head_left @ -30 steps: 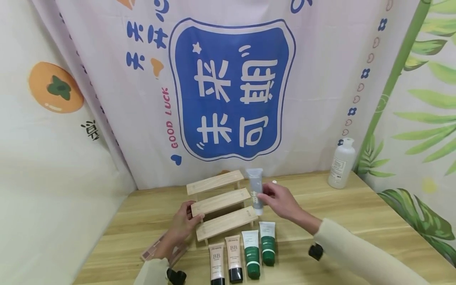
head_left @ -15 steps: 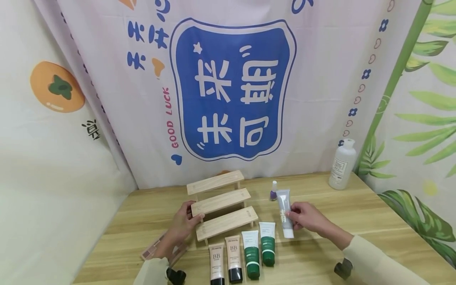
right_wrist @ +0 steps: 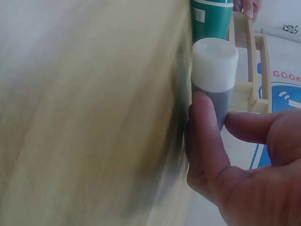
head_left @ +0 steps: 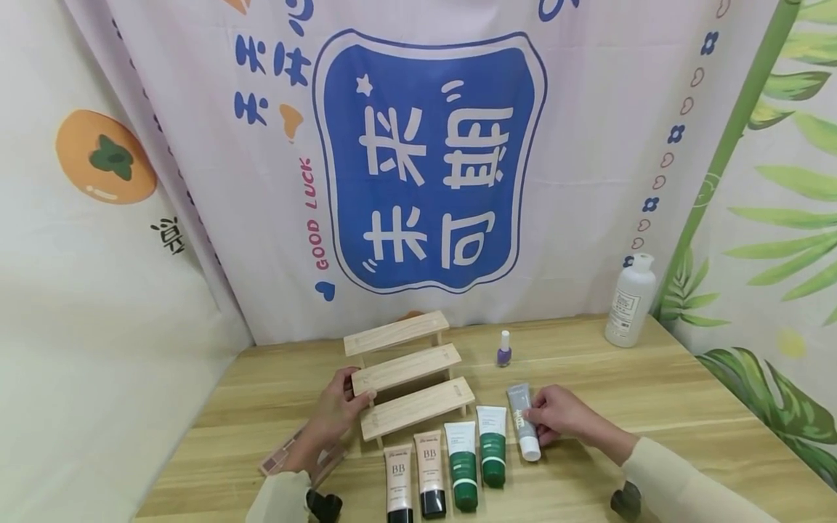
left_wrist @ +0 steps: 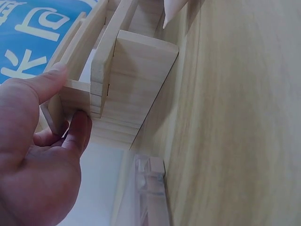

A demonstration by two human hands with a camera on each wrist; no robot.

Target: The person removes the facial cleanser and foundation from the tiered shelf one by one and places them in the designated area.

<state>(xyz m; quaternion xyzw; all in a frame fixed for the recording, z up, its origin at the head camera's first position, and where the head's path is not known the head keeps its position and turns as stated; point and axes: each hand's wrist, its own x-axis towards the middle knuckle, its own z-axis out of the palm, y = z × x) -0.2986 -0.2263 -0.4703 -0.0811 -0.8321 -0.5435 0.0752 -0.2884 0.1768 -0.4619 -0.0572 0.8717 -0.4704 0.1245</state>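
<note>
My right hand (head_left: 564, 415) pinches a grey squeeze tube (head_left: 521, 410) with a white cap, low at the table, just right of two green-and-white tubes (head_left: 492, 443). In the right wrist view the white cap (right_wrist: 215, 66) sticks out past the thumb and fingers. My left hand (head_left: 338, 407) grips the left end of the middle step of a three-tier wooden display rack (head_left: 408, 368). The left wrist view shows that hand's thumb and fingers (left_wrist: 77, 132) around the step's end. Two beige BB cream tubes (head_left: 429, 468) lie in front of the rack, left of the green ones.
A purple nail polish bottle (head_left: 503, 350) with a white cap stands behind the grey tube. At the back right corner is a white bottle (head_left: 631, 301). A makeup palette (head_left: 285, 450) lies partly under my left forearm. A printed curtain hangs behind the table.
My right hand has carried the grey tube from beside the rack rightward and down to the table by the green tubes. The nail polish has come into full view. My left hand stays put.
</note>
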